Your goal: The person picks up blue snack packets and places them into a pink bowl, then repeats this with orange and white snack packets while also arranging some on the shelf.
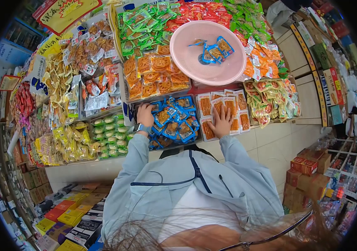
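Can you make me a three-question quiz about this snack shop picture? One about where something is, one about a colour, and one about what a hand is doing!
1. Where is the pink basin?
A. On the floor
B. On top of the snack piles, beyond the hands
C. On a cardboard box

2. What colour are the packets in the basin?
A. Blue
B. Green
C. Yellow

3. What is the right hand doing?
A. Making a fist in the air
B. Lying spread flat on packets of orange sticks
C. Holding a bottle

Answers:
1 B: the basin rests on heaped packets, farther away than both hands.
2 A: their wrappers are bright blue against the pink.
3 B: its fingers are splayed out on the clear packets.
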Demonstrator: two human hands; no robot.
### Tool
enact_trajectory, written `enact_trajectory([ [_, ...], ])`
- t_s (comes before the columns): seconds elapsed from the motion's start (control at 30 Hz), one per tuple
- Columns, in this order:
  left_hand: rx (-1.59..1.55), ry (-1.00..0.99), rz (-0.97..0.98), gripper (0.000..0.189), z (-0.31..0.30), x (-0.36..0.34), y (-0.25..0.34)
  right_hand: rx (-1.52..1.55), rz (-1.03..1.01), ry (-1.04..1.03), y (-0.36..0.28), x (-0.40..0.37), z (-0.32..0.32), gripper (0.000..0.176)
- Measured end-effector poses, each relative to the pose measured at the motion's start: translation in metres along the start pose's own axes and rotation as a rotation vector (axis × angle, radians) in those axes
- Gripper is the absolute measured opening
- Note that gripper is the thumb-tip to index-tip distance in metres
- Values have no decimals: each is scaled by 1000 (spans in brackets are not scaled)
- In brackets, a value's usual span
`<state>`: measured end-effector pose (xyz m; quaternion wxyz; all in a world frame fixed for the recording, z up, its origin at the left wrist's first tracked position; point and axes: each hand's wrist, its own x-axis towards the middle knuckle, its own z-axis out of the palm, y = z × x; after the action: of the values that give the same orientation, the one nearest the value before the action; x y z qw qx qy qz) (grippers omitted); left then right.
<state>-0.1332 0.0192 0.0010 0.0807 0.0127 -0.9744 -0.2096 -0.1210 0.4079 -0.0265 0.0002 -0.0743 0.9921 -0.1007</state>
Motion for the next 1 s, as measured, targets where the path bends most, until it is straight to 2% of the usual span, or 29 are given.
enact_trajectory([
  [0.1, -15, -174, -122, 37, -4, 8, 4, 1, 1, 3, -1, 1, 0, 82],
  [0.17, -49, -11, -53, 31, -5, 7, 15, -6, 0, 2, 0, 0, 0, 82],
  [0.23, -151, 104, -18, 27, -36, 11, 55, -15, 0, -4, -1, 0, -3, 82],
  [0.37, -248, 283, 233, 22, -68, 50, 115, -16, 8, 0, -1, 1, -4, 82],
  [0.5, -271, 212, 409, 23, -54, 133, 171, -4, 13, 10, -2, 1, -5, 83],
  [0.57, -159, -39, 278, 27, -40, 175, 201, 10, 16, 13, -3, -1, -6, 83],
  [0.63, 178, -303, 217, 33, -37, 212, 230, 17, 14, 29, -2, 1, -7, 83],
  [0.77, -77, -443, 198, 32, 83, 294, 205, 56, 13, 43, -2, 1, -8, 81],
  [0.83, -214, -468, 141, 31, 84, 304, 207, 64, 28, 35, -2, 2, -11, 80],
  [0.87, -388, -465, -64, 28, 88, 303, 206, 71, 29, 31, -2, 2, -12, 80],
  [0.97, -513, -601, -272, 22, 66, 303, 212, 83, 26, 19, -1, 1, -13, 81],
  [1.0, -590, -626, -263, 20, 72, 308, 201, 89, 25, 15, -1, 1, -13, 81],
])
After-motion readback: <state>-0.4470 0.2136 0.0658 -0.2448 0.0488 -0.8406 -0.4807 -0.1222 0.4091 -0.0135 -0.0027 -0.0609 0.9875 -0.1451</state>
